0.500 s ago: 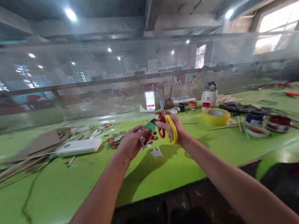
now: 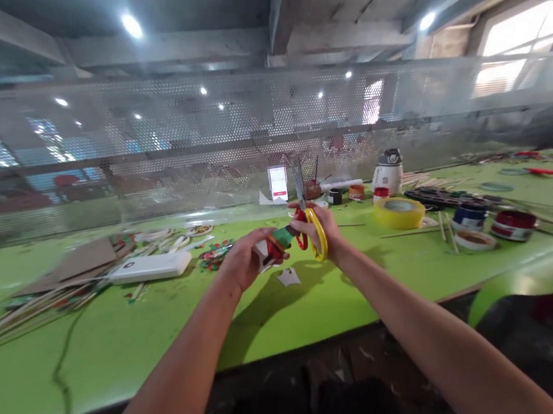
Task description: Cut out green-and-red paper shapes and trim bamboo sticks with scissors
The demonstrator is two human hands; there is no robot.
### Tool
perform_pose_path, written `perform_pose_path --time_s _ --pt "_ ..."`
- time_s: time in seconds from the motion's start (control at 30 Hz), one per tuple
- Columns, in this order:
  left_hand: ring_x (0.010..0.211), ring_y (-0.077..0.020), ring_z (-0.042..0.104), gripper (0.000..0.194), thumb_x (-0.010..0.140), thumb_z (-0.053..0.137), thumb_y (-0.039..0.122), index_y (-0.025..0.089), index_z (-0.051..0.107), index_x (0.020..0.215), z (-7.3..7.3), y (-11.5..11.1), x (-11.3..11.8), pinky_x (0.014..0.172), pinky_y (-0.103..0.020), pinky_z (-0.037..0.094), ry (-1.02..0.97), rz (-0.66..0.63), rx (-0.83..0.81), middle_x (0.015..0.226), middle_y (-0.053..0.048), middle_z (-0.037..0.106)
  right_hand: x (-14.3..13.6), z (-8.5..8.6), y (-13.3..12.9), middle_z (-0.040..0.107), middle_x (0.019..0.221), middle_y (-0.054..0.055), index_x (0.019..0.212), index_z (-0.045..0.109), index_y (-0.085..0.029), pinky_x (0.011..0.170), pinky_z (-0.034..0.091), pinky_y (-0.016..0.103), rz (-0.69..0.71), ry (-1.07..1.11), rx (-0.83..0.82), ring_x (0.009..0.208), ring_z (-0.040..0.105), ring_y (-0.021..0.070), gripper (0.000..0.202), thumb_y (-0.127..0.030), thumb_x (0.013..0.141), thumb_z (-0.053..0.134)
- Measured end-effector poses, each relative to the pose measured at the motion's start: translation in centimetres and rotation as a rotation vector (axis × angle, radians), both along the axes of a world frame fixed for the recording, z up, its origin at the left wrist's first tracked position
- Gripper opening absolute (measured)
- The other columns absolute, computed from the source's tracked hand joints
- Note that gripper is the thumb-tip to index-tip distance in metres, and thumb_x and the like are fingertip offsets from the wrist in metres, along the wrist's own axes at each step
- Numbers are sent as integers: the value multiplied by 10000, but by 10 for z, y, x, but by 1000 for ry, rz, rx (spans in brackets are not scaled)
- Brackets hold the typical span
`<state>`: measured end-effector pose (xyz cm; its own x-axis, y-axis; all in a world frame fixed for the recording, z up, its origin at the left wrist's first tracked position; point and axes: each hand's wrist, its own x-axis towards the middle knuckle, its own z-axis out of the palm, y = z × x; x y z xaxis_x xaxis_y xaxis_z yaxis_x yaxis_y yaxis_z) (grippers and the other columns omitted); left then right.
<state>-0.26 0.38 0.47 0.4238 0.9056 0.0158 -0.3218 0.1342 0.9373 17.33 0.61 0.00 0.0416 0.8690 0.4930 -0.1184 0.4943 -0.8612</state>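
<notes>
My left hand point(image 2: 248, 259) is closed on a small painted piece point(image 2: 280, 239), green, red and black with a white edge. Yellow-and-red-handled scissors point(image 2: 317, 235) are in my right hand point(image 2: 328, 227), their blades pointing up and away from me. The fingers of my right hand also reach the green end of the painted piece, close beside the red handle. A white paper scrap point(image 2: 288, 277) lies on the green table point(image 2: 291, 326) just below my hands.
To the left are a white flat box point(image 2: 151, 268), brown cardboard point(image 2: 86, 260) and thin sticks. Yellow tape point(image 2: 399, 213), a white jug point(image 2: 389, 173) and paint pots point(image 2: 513, 223) stand right. A lit phone point(image 2: 278, 184) is upright behind my hands.
The painted piece has turned in my left hand, showing more red, and its green end now sits nearer my right fingers. The scissors stay in my right hand; the view has shifted slightly.
</notes>
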Motion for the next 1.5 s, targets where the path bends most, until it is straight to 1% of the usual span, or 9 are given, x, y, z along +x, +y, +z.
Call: perform_pose_path --time_s 0.13,0.23,0.4,0.5,0.63,0.87,1.17,1.33,1.5 --pt "933 -289 618 394 758 591 498 144 635 925 2 -6 1 810 -416 465 -235 -95 92 951 -138 662 2 3 3 526 630 -58 965 589 -178 528 469 244 -93 203 -102 543 539 97 365 -192 617 696" --pt "1019 -263 567 383 731 648 457 145 641 954 -3 -14 16 815 -354 440 -116 -103 287 1051 -132 638 2 1 6 522 593 -64 982 570 -176 493 447 241 -108 360 -119 511 530 100 389 -212 613 687" --pt "840 -177 554 320 803 573 426 152 637 954 -19 -17 41 674 -269 405 169 58 469 933 -80 633 -8 -3 1 525 609 -66 957 576 -185 458 436 230 -78 355 -84 486 506 87 383 -225 597 701" --pt "710 -149 517 331 872 431 432 170 632 909 -26 -13 35 641 -266 390 293 175 538 788 -48 604 -17 -2 -4 532 621 -58 941 595 -187 446 436 217 -60 261 -60 506 515 89 362 -225 600 712" --pt "603 -126 449 158 778 575 278 213 644 904 -22 -16 20 604 -245 340 446 287 630 675 0 570 -21 0 -9 525 624 -54 983 594 -197 398 428 211 -13 210 -39 507 520 102 370 -241 633 704" --pt "570 -143 457 82 725 602 223 201 676 754 1 -37 32 568 -251 343 368 432 440 601 -9 561 -18 -2 -11 547 653 -48 1054 564 -212 444 461 236 78 225 -31 521 533 110 388 -238 687 686" --pt "756 -153 557 238 753 583 365 154 634 849 -2 -6 19 712 -279 429 -44 588 155 840 -71 624 -29 -10 -17 573 605 -7 855 572 -181 438 428 234 249 -3 -216 485 523 118 390 -565 799 548" --pt "889 -223 565 259 714 629 246 191 645 966 0 -20 5 754 -311 420 26 543 291 956 -94 643 -46 -18 -30 592 588 11 890 602 -170 458 440 242 423 -139 -250 479 546 129 542 -673 809 417" --pt "868 -268 585 280 707 631 206 190 655 985 -2 -29 3 732 -322 414 168 503 437 805 -84 653 -51 -16 -38 591 596 3 915 597 -174 425 425 234 385 -234 -176 463 534 129 497 -635 827 432"
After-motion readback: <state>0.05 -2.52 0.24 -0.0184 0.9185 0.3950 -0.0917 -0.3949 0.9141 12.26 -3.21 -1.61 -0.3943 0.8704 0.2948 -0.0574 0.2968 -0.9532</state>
